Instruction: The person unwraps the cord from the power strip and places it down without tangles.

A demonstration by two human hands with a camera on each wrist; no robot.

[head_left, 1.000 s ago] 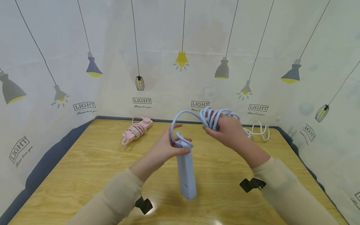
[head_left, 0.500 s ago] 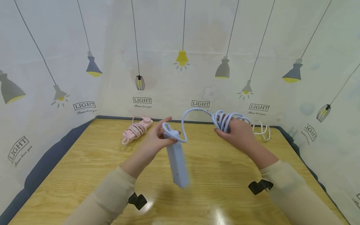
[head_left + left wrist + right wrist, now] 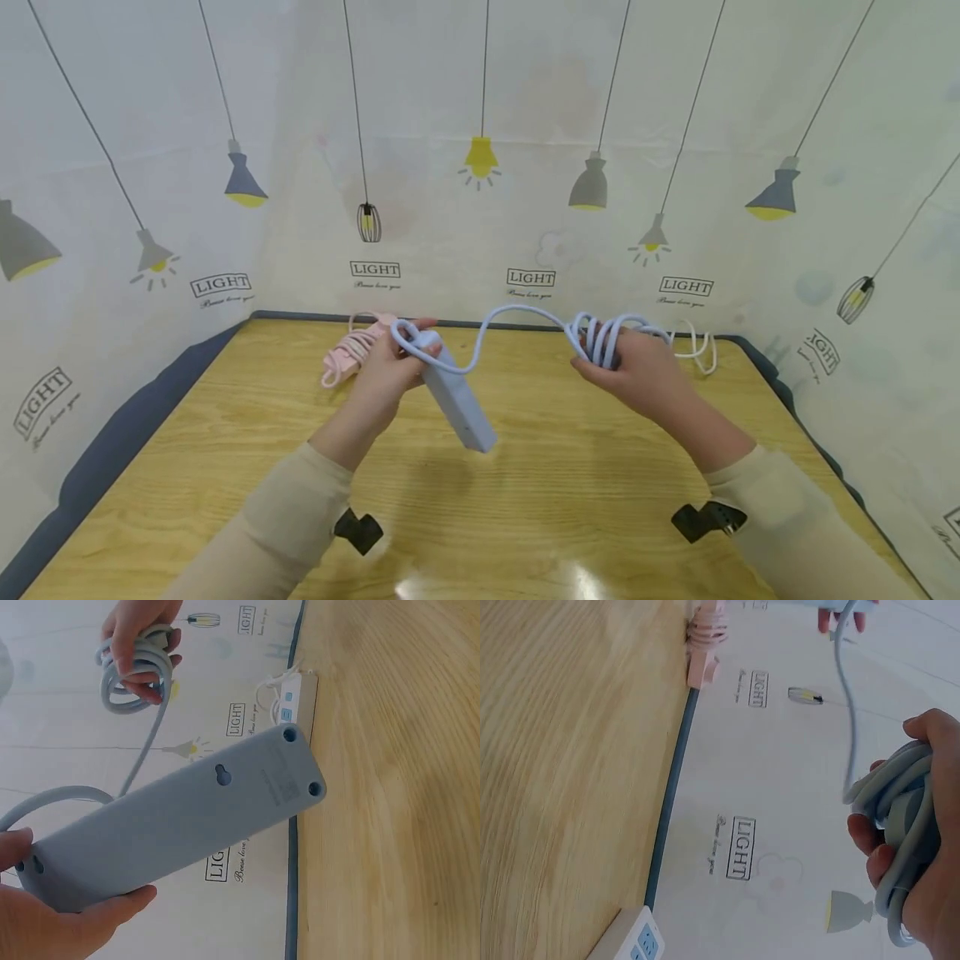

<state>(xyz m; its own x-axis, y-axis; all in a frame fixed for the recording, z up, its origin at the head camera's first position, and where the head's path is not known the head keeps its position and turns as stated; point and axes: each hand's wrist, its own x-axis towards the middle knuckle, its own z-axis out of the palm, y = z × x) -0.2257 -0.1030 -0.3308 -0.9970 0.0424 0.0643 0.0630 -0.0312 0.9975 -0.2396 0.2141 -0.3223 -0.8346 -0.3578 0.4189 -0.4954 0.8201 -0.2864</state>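
A light blue power strip (image 3: 459,405) hangs tilted above the table, its lower end toward the right. My left hand (image 3: 386,375) grips it by the cord end, thumb and fingers on either side. In the left wrist view the underside of the power strip (image 3: 180,817) shows, with screw holes and hanging slots. From that end a single length of blue cord (image 3: 517,308) arches across to a coiled bundle. My right hand (image 3: 637,367) holds the coiled blue cord (image 3: 900,802), fingers curled round the loops. A plug seems to sit among the loops, partly hidden.
On the wooden table (image 3: 540,483), a pink power strip (image 3: 348,354) wrapped in its cord lies at the back left, partly behind my left hand. A white power strip (image 3: 300,701) with a white cord (image 3: 701,350) lies at the back right. A printed curtain surrounds the table.
My left hand has moved left with the blue power strip, whose lower end has swung up and tilted. My right hand has moved right with the coil, and the cord between them has stretched wider.
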